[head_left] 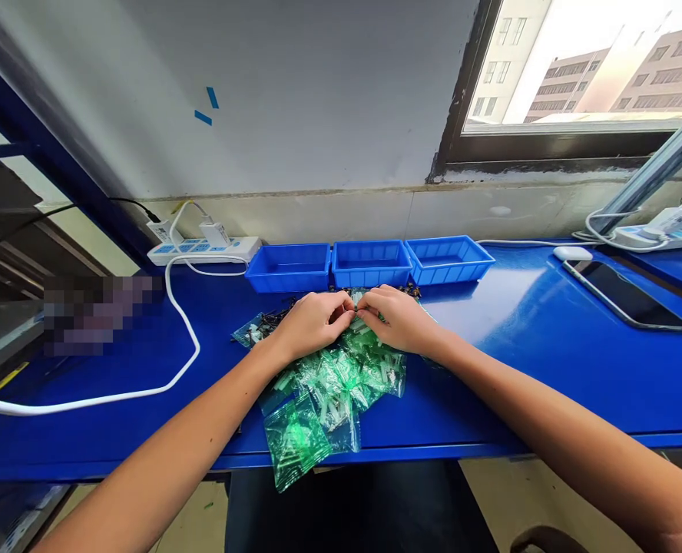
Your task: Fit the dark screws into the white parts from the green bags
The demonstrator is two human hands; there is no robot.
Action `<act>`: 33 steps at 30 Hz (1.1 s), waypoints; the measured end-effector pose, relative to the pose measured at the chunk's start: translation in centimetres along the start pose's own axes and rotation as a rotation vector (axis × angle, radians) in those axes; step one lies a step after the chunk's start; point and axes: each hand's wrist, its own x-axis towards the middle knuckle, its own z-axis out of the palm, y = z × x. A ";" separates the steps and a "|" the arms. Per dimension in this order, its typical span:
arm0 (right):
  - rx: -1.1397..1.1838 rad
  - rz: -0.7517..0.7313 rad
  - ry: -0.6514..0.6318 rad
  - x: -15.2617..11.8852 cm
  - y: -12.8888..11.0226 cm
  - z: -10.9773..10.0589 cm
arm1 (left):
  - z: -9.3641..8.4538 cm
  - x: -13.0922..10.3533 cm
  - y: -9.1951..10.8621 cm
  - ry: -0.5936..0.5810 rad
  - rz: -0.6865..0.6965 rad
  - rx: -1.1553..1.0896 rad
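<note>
My left hand (313, 322) and my right hand (397, 321) meet above the pile, thumbs and fingertips pinched closely together. Whatever lies between the fingertips is too small and hidden to make out. Below them is a heap of clear and green-tinted plastic bags (346, 374) with small white stick-like pieces inside. The nearest bag (296, 442) hangs a little over the table's front edge. Small dark pieces (274, 318) lie scattered behind and left of my left hand, partly covered by it.
Three blue bins (289, 269) stand in a row against the wall. A white power strip (240, 249) with plugs sits at the back left, its white cable (191, 338) looping across the blue table (491, 399). On the right lie a phone (623, 292) and a small white case (572, 253).
</note>
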 end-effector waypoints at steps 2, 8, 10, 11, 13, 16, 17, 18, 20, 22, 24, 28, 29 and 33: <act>0.004 -0.006 -0.002 0.0 0.0 0.0 | 0.0 0.0 0.0 -0.005 -0.004 0.002; 0.037 -0.004 0.000 0.0 0.1 0.0 | -0.1 0.0 0.1 -0.018 0.008 0.037; 0.049 -0.003 -0.001 0.0 0.1 0.0 | -0.1 0.0 0.2 -0.022 0.023 0.048; 0.055 -0.004 0.002 -0.1 0.1 0.0 | -0.1 0.0 0.2 -0.025 0.027 0.052; 0.070 -0.006 0.015 -0.2 0.1 0.0 | -0.2 -0.1 0.3 -0.034 0.026 0.057; 0.096 0.003 0.049 -0.3 -0.1 0.3 | -0.2 -0.5 0.1 -0.046 0.000 0.050; 0.103 0.017 0.058 -0.3 -0.3 0.5 | -0.2 -0.6 0.0 -0.047 -0.010 0.038; 0.108 0.036 0.068 -0.3 -0.5 0.7 | -0.1 -0.9 -0.1 -0.042 -0.018 0.024; 0.104 0.091 0.082 -0.3 -0.9 1.0 | -0.1 -1.3 -0.4 -0.006 -0.020 0.012; 0.094 0.128 0.085 -0.3 -1.5 1.3 | 0.1 -1.6 -0.7 0.030 -0.012 0.006; 0.102 0.142 0.099 -0.3 -1.9 1.5 | 0.2 -1.8 -0.8 0.040 0.000 0.004; 0.127 0.152 0.089 -0.4 -2.6 1.8 | 0.3 -2.0 -0.8 0.048 0.002 0.017; 0.132 0.162 0.086 -0.4 -2.7 1.8 | 0.3 -2.0 -0.8 0.051 0.003 0.013; 0.138 0.196 0.062 -0.5 -3.0 1.9 | 0.4 -2.1 -0.6 0.054 -0.005 -0.021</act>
